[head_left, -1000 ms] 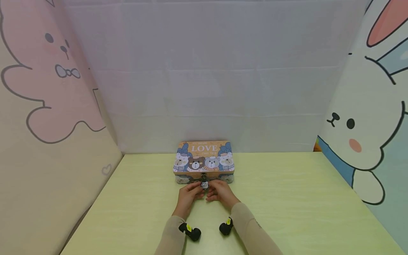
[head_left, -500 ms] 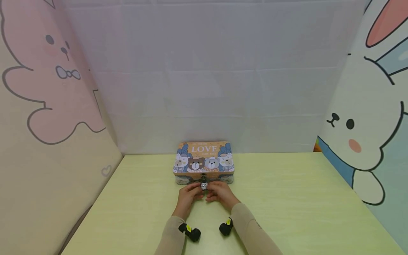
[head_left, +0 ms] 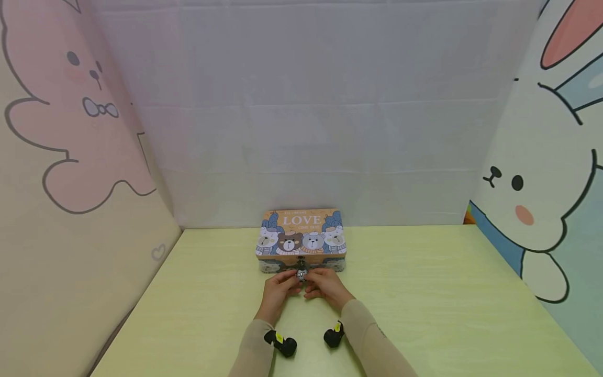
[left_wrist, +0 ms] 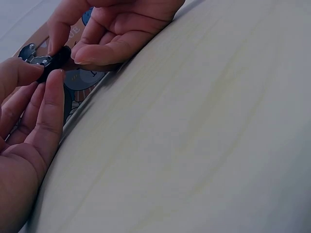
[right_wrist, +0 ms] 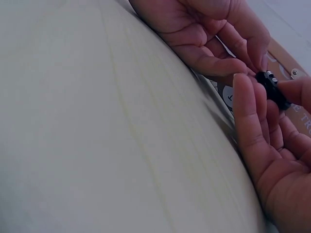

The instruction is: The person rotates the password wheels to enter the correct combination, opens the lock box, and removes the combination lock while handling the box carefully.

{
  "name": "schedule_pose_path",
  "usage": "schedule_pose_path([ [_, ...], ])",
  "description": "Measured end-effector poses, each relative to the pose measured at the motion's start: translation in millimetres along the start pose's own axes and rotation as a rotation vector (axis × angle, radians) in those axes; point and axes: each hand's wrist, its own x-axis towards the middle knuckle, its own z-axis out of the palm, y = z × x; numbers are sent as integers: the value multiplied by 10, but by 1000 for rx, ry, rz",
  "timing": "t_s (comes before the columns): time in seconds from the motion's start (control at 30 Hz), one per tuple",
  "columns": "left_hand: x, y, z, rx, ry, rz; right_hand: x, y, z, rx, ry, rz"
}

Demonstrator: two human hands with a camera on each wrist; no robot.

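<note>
A small black combination padlock (head_left: 302,275) with a row of silver dials hangs at the front clasp of a tin box (head_left: 301,241). The box has an orange lid printed with bears and the word LOVE; its lid is down. From the left side, my left hand (head_left: 278,293) pinches the padlock between thumb and fingers. My right hand (head_left: 330,288) pinches its other side. In the left wrist view, the padlock's black body (left_wrist: 57,61) shows between both hands' fingertips. The right wrist view has a thumb against the padlock (right_wrist: 273,91) near its dials. Fingers cover part of its body.
The box stands on a pale yellow-green table (head_left: 424,293), near its back edge. Behind it hangs a white cloth backdrop (head_left: 311,115). Side panels with a pink bear (head_left: 89,136) and a white rabbit (head_left: 532,178) flank the table.
Both hands stay at the padlock in nearly the same place. Only its dial face looks slightly different; the box has not moved.
</note>
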Motion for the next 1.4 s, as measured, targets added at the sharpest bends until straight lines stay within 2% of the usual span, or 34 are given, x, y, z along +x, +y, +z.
schedule_pose_path([
  [1.4, -7, -1, 4, 20, -1, 19, 5, -10, 22, -64, -10, -5],
])
